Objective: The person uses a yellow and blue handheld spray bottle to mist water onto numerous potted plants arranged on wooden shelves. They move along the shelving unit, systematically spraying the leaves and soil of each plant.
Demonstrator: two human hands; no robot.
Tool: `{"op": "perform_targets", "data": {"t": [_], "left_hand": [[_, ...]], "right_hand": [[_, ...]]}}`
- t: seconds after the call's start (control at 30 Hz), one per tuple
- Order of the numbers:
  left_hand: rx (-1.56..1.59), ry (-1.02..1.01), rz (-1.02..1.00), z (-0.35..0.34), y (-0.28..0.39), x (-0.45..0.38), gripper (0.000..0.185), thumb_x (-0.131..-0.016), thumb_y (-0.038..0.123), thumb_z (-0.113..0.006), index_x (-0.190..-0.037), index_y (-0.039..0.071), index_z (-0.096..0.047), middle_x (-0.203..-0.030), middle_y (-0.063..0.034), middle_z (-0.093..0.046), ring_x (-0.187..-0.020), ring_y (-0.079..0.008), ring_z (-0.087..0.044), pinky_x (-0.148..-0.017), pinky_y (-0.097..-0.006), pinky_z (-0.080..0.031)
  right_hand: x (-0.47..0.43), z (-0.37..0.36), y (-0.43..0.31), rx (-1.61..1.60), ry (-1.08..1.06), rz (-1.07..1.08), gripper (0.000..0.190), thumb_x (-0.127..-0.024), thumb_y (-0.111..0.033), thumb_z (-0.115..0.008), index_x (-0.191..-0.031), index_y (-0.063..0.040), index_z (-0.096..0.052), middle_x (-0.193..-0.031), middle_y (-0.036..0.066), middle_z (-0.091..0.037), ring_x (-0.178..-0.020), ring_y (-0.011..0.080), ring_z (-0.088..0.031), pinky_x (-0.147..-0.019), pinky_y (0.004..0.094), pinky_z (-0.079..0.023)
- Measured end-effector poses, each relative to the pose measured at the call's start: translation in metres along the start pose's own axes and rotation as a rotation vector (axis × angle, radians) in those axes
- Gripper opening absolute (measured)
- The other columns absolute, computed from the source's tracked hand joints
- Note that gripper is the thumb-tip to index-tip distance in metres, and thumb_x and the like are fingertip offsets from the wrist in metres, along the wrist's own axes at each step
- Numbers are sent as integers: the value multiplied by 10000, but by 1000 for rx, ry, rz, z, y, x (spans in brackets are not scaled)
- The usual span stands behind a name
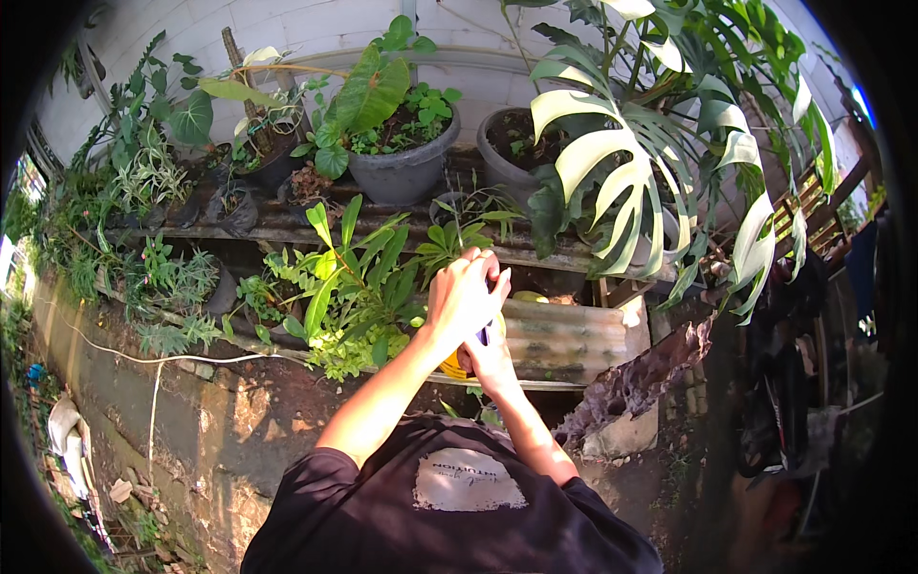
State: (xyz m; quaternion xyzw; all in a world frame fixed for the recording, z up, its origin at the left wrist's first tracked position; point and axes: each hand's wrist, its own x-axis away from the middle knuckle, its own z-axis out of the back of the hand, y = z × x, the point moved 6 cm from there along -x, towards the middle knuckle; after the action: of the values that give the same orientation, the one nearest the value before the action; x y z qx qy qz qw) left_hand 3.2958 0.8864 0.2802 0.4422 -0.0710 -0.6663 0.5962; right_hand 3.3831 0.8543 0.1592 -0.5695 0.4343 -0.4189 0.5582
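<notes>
Both my hands are together before my chest, over the front edge of a plant shelf. My left hand point(459, 290) is wrapped around the top of a spray bottle point(453, 367), with a yellow body partly hidden behind my wrists. Lower down, my right hand point(491, 355) grips the same bottle, near a small purple part. A thin bright streak of liquid runs from the fingers toward the back shelf. It passes a small potted plant with narrow leaves point(491, 204). Left of my hands grows a leafy shrub point(358, 265).
Grey pots point(398, 179) line the back shelf point(323, 233) against a white block wall point(473, 82). Large variegated monstera leaves point(631, 172) overhang the right side. A corrugated sheet point(559, 341) borders the front bed. A pale hose point(179, 357) crosses the left.
</notes>
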Motion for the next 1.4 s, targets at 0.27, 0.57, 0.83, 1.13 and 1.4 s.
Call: {"op": "perform_targets", "data": {"t": [0.27,0.57,0.83,1.13,1.4], "left_hand": [[99,-159,34,-36,-17,43,217,-841,253,-691,-800,78,-570,-753,-87,-601,-647,-315,-628,-564,-434,-500],[144,-216,54,-33,-9,56,235,-830,260,-702,-804,79,-554,-799,-92,-640,-687,-332,-650,-563,-445,-512],[103,-289,95,-27,-12,58,228,-840,271,-702,-840,76,-584,-805,-100,-643,-720,-313,-653,-629,-427,-512],[142,-290,-1,-12,-13,56,243,-850,293,-685,-855,73,-582,-865,-113,-654,-716,-333,-663,-626,-437,-531],[118,-411,31,7,-32,47,253,-863,321,-674,-870,80,-598,-824,-133,-667,-656,-338,-663,-585,-438,-522]], "right_hand": [[49,9,8,-181,29,-223,157,-863,-119,-691,-923,-49,-564,-613,-27,-530,-453,71,-490,-432,256,-385],[67,1,10,-314,-28,-212,115,-938,-93,-556,-904,-93,-446,-666,-35,-437,-479,60,-415,-450,227,-342],[73,-8,5,-357,-51,-318,167,-975,-168,-582,-900,-103,-448,-675,-41,-446,-487,50,-418,-450,225,-357],[75,-24,-1,-426,134,-214,125,-911,-69,-647,-876,-75,-528,-589,-15,-499,-411,92,-463,-397,255,-352],[72,-56,0,-366,113,-387,117,-935,-116,-617,-879,-76,-523,-600,-6,-487,-462,98,-476,-425,265,-358]]}}
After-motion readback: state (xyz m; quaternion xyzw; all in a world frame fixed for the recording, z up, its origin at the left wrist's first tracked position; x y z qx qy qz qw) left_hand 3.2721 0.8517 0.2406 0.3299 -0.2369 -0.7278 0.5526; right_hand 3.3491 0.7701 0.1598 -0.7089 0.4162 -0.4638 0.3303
